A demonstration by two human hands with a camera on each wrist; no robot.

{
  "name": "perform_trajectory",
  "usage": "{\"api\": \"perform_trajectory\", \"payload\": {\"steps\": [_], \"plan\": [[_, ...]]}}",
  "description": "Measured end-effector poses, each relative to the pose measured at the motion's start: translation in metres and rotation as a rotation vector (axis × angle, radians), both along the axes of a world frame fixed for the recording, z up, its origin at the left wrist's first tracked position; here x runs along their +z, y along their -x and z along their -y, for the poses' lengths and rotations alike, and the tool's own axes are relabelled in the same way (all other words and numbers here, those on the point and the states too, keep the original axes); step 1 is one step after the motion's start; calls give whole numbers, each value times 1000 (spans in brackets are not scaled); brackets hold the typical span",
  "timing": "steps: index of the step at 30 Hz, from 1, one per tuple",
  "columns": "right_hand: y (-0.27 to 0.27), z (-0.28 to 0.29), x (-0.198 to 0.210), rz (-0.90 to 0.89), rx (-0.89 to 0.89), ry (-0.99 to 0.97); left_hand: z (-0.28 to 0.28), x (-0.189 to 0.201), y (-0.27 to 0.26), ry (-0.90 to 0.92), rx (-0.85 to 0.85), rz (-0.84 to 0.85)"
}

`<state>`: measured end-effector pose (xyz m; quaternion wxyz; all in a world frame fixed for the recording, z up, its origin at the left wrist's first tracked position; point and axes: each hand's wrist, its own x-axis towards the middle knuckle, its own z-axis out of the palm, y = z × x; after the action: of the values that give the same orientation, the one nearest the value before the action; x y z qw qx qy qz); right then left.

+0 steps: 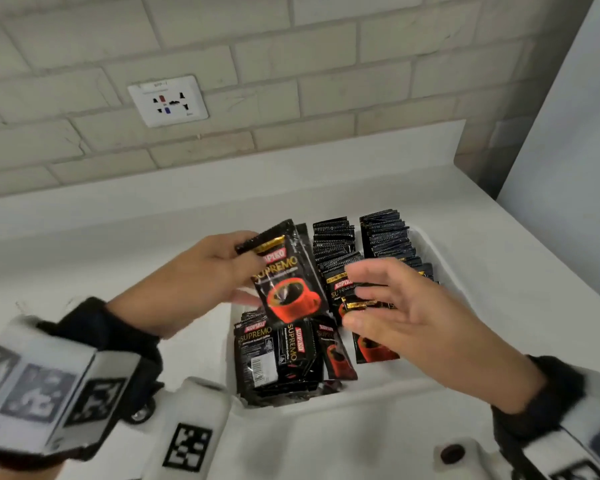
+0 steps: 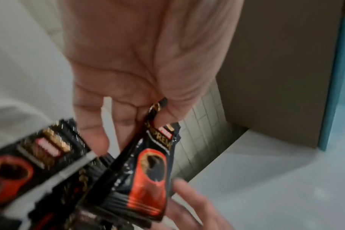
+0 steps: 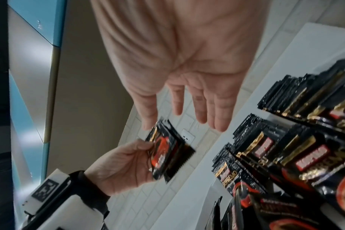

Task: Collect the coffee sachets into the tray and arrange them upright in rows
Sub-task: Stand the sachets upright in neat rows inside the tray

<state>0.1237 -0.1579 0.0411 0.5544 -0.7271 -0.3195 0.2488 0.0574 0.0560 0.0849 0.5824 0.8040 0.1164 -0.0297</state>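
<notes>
Here the left hand (image 1: 205,268) pinched a Kopiko Supremo sachet (image 1: 288,275) over the white tray (image 1: 440,258); the right hand (image 1: 406,306), fingers spread, seemingly empty, awaited a transfer into the rows (image 1: 385,233).

Head view: looks forward and down from above at the white counter (image 1: 118,237), tiled wall behind, both hands in mid-frame. Left wrist view: very close along the left hand (image 2: 140,65) toward the wall corner. Right wrist view: close along the right hand (image 3: 187,62), facing the wall. All three share the held coffee sachet (image 1: 288,275); the head and right wrist views share the wall socket (image 1: 168,101).
</notes>
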Motion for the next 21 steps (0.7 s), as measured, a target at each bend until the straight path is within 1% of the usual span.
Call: {"api": "perform_trajectory", "payload": {"steps": [3,5,6,9,12,14,17,19,21], "plan": [[3,-13,-4,-28,-29,-63,21,-12,0,219,-37,10],[3,-18,-8,-61,-60,-97,35,-24,1,330,5,30],[3,-17,-10,-107,-77,-126,41,-29,1,375,34,40],[1,-11,-19,-285,-104,-207,55,-43,6,443,82,80],[4,-5,-27,-486,-95,-343,69,-57,12,501,125,116],[10,-6,-32,-538,-77,-392,81,-65,14,546,108,90],[16,-7,-36,-504,-85,-390,93,-74,13,678,180,42],[16,-4,-36,-382,-109,-360,100,-76,11,791,219,38],[13,-2,-35,-272,-135,-341,106,-76,11,846,212,68]]}}
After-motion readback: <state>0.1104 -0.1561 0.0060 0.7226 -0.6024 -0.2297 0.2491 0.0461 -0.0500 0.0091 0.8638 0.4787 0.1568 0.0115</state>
